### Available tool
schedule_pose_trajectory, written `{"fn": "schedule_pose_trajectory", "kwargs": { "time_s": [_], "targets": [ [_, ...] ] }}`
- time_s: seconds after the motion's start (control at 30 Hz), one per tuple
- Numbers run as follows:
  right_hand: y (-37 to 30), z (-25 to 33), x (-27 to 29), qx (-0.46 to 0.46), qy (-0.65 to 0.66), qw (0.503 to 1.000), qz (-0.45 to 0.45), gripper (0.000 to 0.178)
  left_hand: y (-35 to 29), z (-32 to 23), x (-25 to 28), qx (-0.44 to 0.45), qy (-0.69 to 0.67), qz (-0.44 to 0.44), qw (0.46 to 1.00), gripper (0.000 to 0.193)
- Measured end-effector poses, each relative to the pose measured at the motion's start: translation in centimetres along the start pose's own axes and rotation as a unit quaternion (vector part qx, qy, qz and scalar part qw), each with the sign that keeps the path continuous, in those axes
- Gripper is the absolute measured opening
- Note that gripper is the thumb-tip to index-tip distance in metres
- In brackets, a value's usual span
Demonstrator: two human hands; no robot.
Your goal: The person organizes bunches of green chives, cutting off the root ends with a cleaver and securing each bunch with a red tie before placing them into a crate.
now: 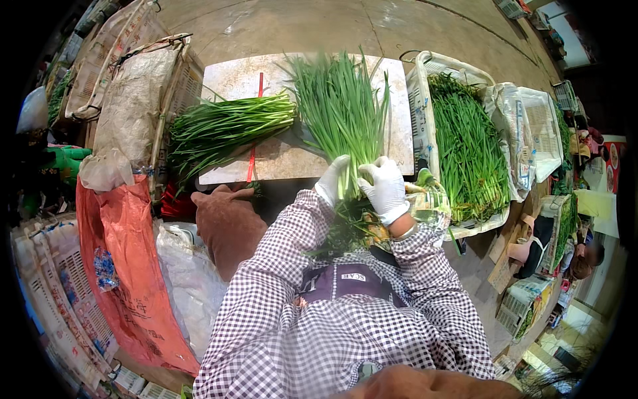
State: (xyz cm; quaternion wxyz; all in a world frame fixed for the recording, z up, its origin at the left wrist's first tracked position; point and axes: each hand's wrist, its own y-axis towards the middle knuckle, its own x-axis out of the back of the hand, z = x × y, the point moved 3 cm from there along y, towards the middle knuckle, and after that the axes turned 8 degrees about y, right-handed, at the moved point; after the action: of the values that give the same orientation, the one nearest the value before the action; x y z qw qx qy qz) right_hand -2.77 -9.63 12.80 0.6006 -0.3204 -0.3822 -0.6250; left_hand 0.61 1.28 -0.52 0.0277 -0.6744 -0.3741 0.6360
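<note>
Floor (299, 26): pale paving, seamed and stained, stretches beyond a white board (226, 80).
Green bundle (342, 106): long leafy stalks fan outward over the board's right half, pale stem ends nearest the hands.
Left gloved hand (330, 179): closed around the bundle's left side, low on the stems.
Right gloved hand (384, 189): fingers curled in tightly from the right, gripping the same lower stems.
Stem ends: a light, even hold from both sides should keep them level and spare the leaves bruising.
Red strap (251, 166): runs across the board beneath a second bundle (229, 126), lying to the left.
White crate (425, 120): stands at right, filled with more greens (465, 153).
Loose greens (342, 233): tangled and shadowed below the gloves, hard to sort.
Hidden: some fingertips; leaf tips blur, and whether the held stalks touch the board cannot be told.
</note>
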Motion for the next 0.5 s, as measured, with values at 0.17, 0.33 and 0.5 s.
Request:
{"fn": "schedule_pose_trajectory", "kwargs": {
  "time_s": [0.17, 0.33, 0.5],
  "targets": [
    [0.5, 0.3, -0.9, -0.019, -0.1, 0.995, 0.015, 0.02, 0.0, 0.1, -0.3, -0.015, -0.015, 0.0, 1.0, 0.039],
    [0.9, 0.0, -1.8, -0.053, -0.108, 0.992, 0.028, 0.016, 0.3, 0.1, 0.4, 0.003, -0.054, 0.014, 0.998, 0.039],
    [1.6, -0.5, -3.1, -0.079, -0.147, 0.985, 0.041, 0.012, 0.2, -0.2, 0.5, 0.006, -0.035, 0.041, 0.999, 0.038]
  ]
}}
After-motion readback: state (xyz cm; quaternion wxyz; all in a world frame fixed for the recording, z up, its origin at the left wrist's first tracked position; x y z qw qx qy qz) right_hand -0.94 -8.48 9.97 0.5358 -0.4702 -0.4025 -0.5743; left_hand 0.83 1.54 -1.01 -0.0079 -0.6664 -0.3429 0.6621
